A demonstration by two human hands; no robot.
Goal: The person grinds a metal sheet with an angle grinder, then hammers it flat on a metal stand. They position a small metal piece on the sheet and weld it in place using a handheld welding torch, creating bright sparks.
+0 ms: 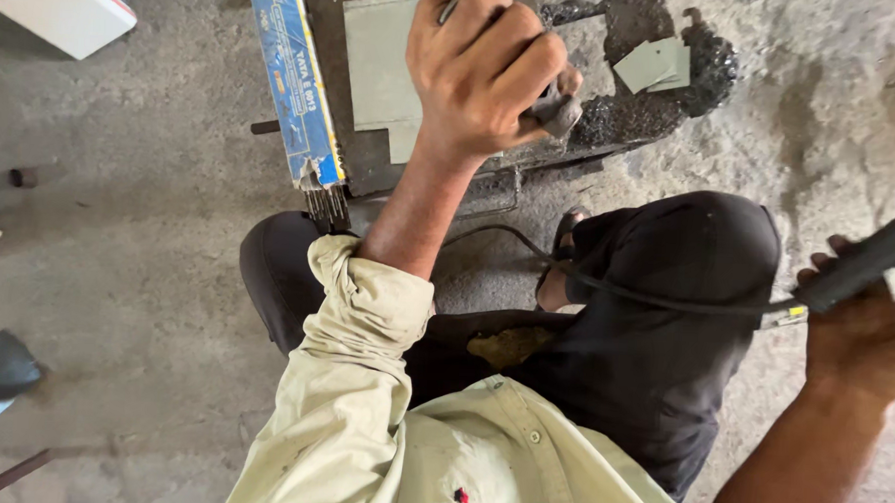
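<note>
Two hands busy, head view | left hand (489, 69) fisted around a dark metal tool (555, 108) over grey steel plates (380, 66) on the low work block | right hand (866, 331) clasping a black electrode holder (864, 264), cable (605, 285) crossing the knee | blue electrode box (295, 78) left of plates

Blue box (295, 78) w/ yellow edging; grey-green metal plates (380, 66); cream shirt sleeve (349, 377); black trousers (663, 338); black cable (615, 287); grey concrete floor (120, 270).
</note>
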